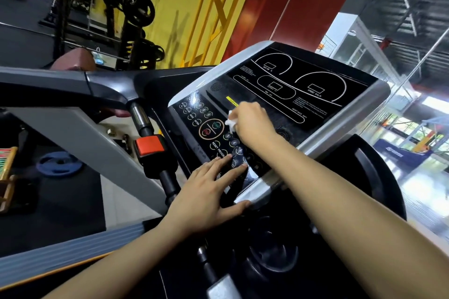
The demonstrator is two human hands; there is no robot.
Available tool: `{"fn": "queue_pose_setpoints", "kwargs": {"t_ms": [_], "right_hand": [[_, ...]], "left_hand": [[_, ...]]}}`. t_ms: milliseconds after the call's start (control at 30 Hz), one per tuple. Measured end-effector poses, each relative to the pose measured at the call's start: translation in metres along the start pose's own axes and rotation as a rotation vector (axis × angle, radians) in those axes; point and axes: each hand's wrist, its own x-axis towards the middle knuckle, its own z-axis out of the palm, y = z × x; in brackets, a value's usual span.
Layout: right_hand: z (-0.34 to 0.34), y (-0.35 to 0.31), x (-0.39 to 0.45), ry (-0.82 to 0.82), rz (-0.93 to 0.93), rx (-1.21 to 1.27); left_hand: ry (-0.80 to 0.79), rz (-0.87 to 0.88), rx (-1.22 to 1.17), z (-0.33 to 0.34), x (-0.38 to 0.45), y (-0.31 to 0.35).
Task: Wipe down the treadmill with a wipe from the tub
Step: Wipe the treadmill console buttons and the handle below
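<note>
Right hand (252, 124) is curled round a crumpled white wipe (230, 124), pressing it on the treadmill's glossy black console panel (301, 85) just above the round membrane buttons (211, 127). Left hand (206, 192) lies flat, fingers straight, bracing the panel's lower edge — holding nothing. Advice: light pressure over the buttons, overlapping strokes — then the grey plastic rim (323, 143).

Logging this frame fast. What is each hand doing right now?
Left hand: open, fingers flat on the console.
Right hand: grips the wipe against the console.
</note>
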Motion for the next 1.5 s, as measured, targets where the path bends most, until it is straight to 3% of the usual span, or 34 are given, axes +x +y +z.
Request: {"fn": "queue_pose_setpoints", "kwargs": {"t_ms": [200,467,533,667,833,1000,1133,1200,1300,1333,1433,1500], "right_hand": [[0.005,-0.012,0.018,0.042,0.058,0.104],[-0.038,0.030,-0.090,-0.086,0.102,-0.029],[-0.042,0.027,-0.100,-0.069,0.035,-0.141],[-0.021,0.010,-0.083,0.091,-0.273,-0.188],[0.026,-0.006,-0.053,-0.030,-0.214,-0.245],[0.044,-0.025,-0.060,-0.219,-0.491,-0.103],[0.036,-0.009,-0.038,0.041,-0.149,-0.156],[0.044,-0.022,-0.048,0.018,-0.250,-0.093],[0.065,-0.041,-0.071,-0.205,-0.506,-0.090],[0.063,-0.039,-0.068,-0.205,-0.516,-0.110],[0.043,-0.010,-0.047,-0.022,-0.240,-0.123],[0.038,-0.002,-0.050,0.012,-0.188,-0.155]], "left_hand": [[-0.022,-0.010,-0.027,-0.002,-0.001,-0.001],[0.014,-0.028,-0.036,-0.006,-0.005,0.004],[0.039,-0.065,-0.048,-0.007,-0.008,0.005],[0.074,-0.121,0.009,-0.013,-0.020,-0.011],[0.040,-0.111,0.004,-0.015,-0.039,-0.026],[0.088,-0.146,-0.076,-0.011,-0.044,-0.031],[0.090,-0.160,-0.058,-0.007,-0.043,-0.031],[0.093,-0.165,-0.063,-0.005,-0.043,-0.032],[0.095,-0.162,-0.076,-0.003,-0.041,-0.033],[0.090,-0.163,-0.075,-0.003,-0.041,-0.033],[0.074,-0.162,-0.056,-0.004,-0.041,-0.033],[0.078,-0.163,-0.042,-0.005,-0.041,-0.032]]}}
